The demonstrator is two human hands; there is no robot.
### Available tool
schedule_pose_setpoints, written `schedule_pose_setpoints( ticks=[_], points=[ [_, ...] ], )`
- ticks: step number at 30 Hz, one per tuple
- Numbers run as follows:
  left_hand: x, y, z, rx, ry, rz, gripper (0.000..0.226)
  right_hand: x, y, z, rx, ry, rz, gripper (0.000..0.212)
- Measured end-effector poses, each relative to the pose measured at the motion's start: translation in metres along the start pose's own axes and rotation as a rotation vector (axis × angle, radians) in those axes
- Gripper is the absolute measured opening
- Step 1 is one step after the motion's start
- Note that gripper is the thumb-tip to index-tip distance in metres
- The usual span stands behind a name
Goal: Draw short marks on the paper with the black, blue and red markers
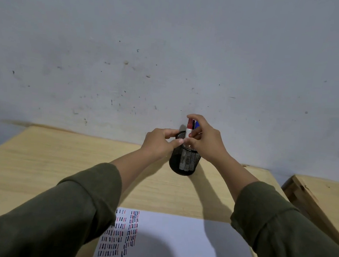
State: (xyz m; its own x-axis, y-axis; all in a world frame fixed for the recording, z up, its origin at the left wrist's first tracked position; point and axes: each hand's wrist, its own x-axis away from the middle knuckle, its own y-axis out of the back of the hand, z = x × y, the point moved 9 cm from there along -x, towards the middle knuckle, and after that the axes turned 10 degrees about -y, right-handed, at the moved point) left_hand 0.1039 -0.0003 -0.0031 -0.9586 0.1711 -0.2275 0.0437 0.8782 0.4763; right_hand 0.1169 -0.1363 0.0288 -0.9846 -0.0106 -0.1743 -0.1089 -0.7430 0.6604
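Note:
A black mesh pen holder (184, 162) stands near the far edge of the wooden table. Three markers stick up from it: a red-capped marker (189, 128) in front, with a black cap and a blue cap (197, 125) just behind. My left hand (160, 140) grips the holder's rim on its left side. My right hand (205, 137) curls around the markers, fingers pinching the red marker's white barrel. A white paper (176, 242) lies near me, its left part covered with rows of short black, blue and red marks (119, 236).
The light wooden table (60, 170) meets a scuffed grey wall (170, 57) just behind the holder. A second wooden surface (321, 197) stands at the right. A dark shadow falls across the paper's lower middle.

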Motion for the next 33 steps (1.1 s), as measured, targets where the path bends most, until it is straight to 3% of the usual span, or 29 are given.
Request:
schedule_pose_setpoints(
  ticks=[4,18,33],
  points=[
    [0.0,0.0,0.0,0.003,-0.002,-0.002,0.043,-0.003,0.0,-0.002,0.02,0.017,-0.028,0.053],
    [-0.003,-0.002,0.004,0.01,0.011,-0.007,0.046,-0.006,-0.001,-0.002,0.106,0.012,-0.061,0.064],
    [0.001,0.002,-0.006,-0.012,0.022,-0.032,0.05,0.009,0.022,0.018,-0.091,-0.013,-0.139,0.051]
  ],
)
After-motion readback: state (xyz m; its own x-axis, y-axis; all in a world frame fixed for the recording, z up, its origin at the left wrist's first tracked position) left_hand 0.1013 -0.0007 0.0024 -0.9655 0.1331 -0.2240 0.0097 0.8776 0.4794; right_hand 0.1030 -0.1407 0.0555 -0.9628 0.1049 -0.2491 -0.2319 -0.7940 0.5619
